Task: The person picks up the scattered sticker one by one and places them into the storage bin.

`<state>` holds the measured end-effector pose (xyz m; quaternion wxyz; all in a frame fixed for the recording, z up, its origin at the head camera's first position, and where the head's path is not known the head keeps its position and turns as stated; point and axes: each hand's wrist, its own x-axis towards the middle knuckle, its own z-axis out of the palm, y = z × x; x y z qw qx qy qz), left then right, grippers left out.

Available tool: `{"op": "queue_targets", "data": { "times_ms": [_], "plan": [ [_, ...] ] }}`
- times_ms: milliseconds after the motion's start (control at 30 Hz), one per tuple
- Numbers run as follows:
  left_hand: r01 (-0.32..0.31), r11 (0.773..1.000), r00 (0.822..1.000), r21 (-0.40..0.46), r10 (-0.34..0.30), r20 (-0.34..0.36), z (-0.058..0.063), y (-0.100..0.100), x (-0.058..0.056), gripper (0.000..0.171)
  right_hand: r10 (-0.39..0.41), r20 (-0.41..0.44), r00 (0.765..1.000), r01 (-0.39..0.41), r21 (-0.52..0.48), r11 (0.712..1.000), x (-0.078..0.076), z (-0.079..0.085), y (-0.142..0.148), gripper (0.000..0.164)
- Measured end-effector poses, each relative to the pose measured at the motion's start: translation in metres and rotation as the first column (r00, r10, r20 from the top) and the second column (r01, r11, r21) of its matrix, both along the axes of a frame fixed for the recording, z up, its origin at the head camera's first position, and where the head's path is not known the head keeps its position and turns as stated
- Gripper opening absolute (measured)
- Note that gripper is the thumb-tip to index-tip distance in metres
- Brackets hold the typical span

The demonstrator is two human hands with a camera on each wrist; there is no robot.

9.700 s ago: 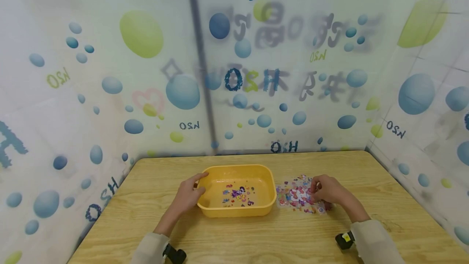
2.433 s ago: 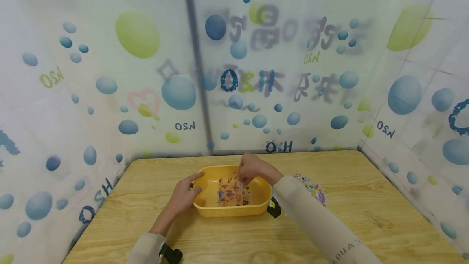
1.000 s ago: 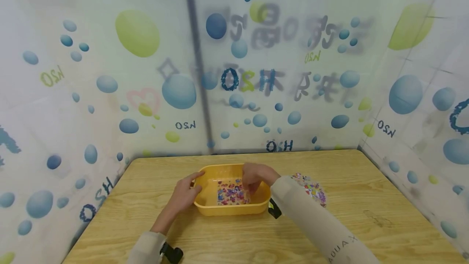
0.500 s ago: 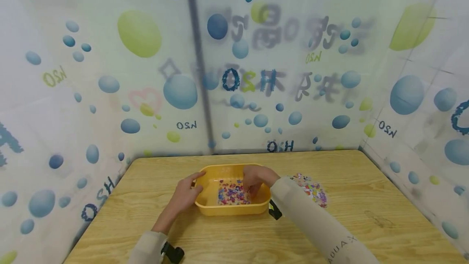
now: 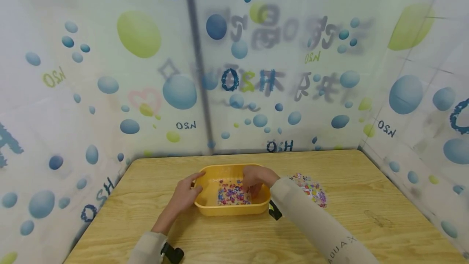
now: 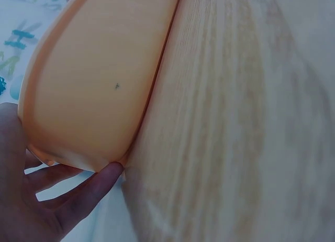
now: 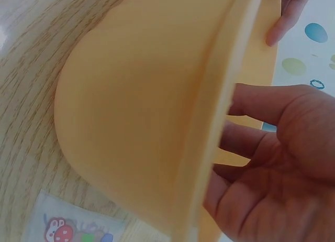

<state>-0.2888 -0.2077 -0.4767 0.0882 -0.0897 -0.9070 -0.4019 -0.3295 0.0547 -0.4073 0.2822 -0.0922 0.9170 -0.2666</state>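
A yellow plastic basin (image 5: 234, 211) stands on the wooden table. My left hand (image 5: 184, 194) grips its left end, the thumb over the rim and the other fingers outside; in the left wrist view its fingers (image 6: 86, 197) lie along the outer wall. A clear sheet of small colourful stickers (image 5: 231, 194) lies on the basin floor. My right hand (image 5: 254, 178) reaches down into the basin's right side, fingers at the sheet's right edge. In the right wrist view the basin rim hides that hand's (image 7: 293, 147) fingertips, so I cannot tell whether they pinch the sheet.
More sticker sheets (image 5: 315, 190) lie on the table right of the basin, partly behind the right sleeve (image 5: 311, 215). A clear sheet with a cartoon print (image 7: 68, 226) shows beside the basin in the right wrist view. A bubble-printed curtain (image 5: 238, 109) stands behind the table.
Earlier my right hand was at the sheets on the table, then held a raised sheet in the basin. That sheet now lies flatter. Over the last second the hands have hardly moved.
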Motion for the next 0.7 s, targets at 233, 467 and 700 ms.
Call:
{"op": "queue_targets", "data": {
  "times_ms": [233,467,700],
  "plan": [
    [0.007,1.000,1.000,-0.008,-0.007,-0.002,0.0035,0.0004,0.0019,0.050,-0.012,-0.006,1.000,0.012,0.013,1.000,0.0006,0.0011,0.0006,0.010],
    [0.001,1.000,1.000,-0.010,-0.001,0.007,0.0046,0.0020,0.0018,0.050,0.000,-0.030,1.000,0.001,0.033,0.999,0.0003,-0.0012,0.0011,0.007],
    [-0.006,1.000,1.000,-0.013,0.006,0.000,0.0044,0.0019,0.0031,0.051,0.022,-0.074,0.997,-0.018,0.058,0.998,0.0009,-0.0022,-0.0009,0.004]
  ]
}}
